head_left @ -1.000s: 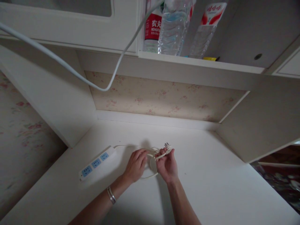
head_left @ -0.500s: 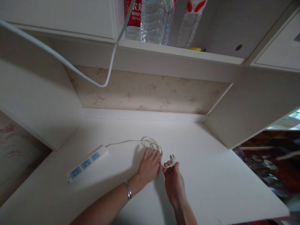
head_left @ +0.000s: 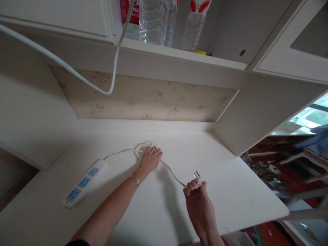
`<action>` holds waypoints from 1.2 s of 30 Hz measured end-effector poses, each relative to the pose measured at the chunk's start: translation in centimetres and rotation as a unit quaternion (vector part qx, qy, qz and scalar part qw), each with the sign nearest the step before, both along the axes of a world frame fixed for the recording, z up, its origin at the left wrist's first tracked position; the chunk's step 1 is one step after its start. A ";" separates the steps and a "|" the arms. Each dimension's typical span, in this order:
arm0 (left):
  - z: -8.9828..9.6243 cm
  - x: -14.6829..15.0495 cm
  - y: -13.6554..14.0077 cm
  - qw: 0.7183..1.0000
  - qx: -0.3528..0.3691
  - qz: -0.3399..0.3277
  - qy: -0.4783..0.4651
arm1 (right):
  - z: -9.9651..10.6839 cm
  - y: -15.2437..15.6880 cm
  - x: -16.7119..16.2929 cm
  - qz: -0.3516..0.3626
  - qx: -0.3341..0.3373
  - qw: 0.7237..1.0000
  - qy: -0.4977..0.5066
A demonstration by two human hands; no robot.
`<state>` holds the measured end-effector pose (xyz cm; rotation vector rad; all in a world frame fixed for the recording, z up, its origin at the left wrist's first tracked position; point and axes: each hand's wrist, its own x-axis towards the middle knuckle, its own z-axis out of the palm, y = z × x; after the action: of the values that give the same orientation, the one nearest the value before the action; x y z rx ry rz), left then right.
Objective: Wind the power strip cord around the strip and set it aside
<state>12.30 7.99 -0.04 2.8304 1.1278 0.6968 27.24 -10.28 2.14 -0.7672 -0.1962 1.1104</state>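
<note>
A white plug [head_left: 197, 179] with metal prongs pointing up and away is pinched in my right hand [head_left: 200, 206], raised a little over the white desktop. From it the cream power cord [head_left: 173, 174] runs fairly straight to my left hand [head_left: 150, 160]. That hand is over the loose coil [head_left: 138, 149], fingers bent down onto it and covering part of the loops. On the far side of the coil, the cord continues left to a white power strip [head_left: 84, 182] with blue sockets, lying flat at an angle on the desktop.
The white desktop [head_left: 123, 212] ends at a right edge, beyond which lie blurred floor items. A shelf [head_left: 176, 53] holding clear bottles [head_left: 153, 24] hangs above. A white cable [head_left: 77, 75] dangles in front at upper left. Side panels [head_left: 246, 109] flank the desk.
My right hand has moved right and nearer to me with the plug, and more cord now stretches between my hands. My left hand stays at the coil. The whole view has shifted.
</note>
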 end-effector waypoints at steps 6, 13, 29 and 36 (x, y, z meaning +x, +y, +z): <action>-0.6 -3.6 4.1 0.998 -0.036 0.057 0.006 | 2.2 0.0 1.7 -0.039 0.019 0.999 0.018; -1.3 -7.4 7.4 0.983 -0.073 0.169 -0.021 | 0.9 2.0 1.7 -0.031 0.051 0.998 0.036; -0.8 -18.3 3.4 0.962 -0.071 0.250 0.084 | -6.6 13.2 -0.8 0.037 -0.044 0.997 -0.052; -1.3 -25.6 -0.2 0.894 -0.108 0.405 0.156 | -7.8 18.3 -3.1 0.016 -0.095 0.985 -0.146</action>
<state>-13.33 7.80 -1.38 2.2517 2.3084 0.0731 24.15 8.03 -5.64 -1.1017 -0.3553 1.0535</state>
